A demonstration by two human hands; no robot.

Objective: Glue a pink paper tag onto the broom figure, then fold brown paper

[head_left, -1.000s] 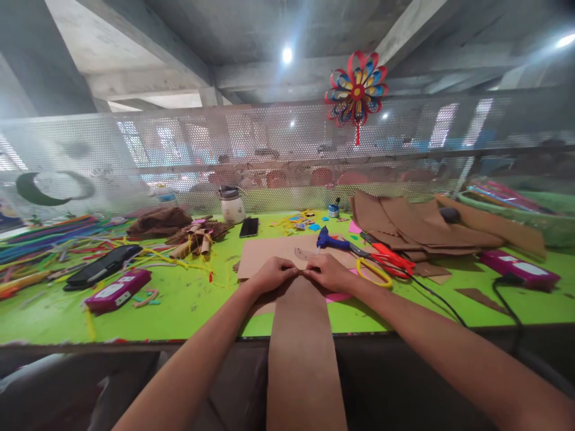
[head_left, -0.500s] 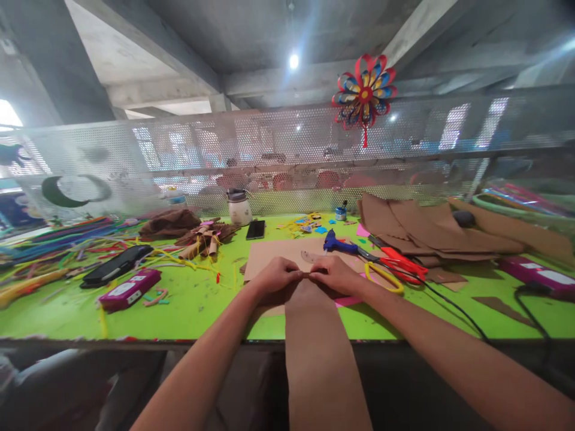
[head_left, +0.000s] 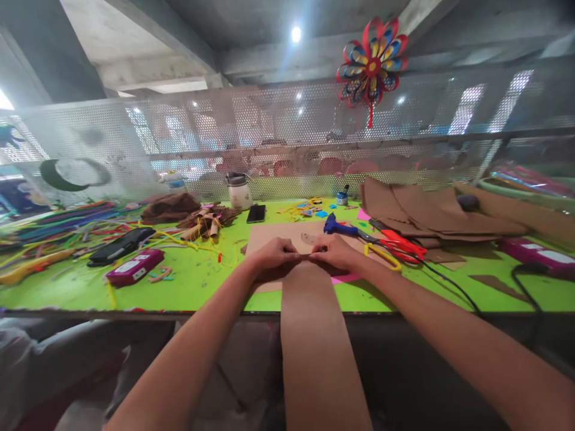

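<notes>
while two hands [head_left: 305, 256] pinch one brown paper strip [head_left: 314, 335].

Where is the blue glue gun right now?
In the head view, the blue glue gun lies on the green table, just beyond the right hand, beside the scissors.

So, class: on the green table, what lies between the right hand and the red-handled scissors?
In the head view, a yellow loop lies on the table between the right hand and the red-handled scissors.
</notes>
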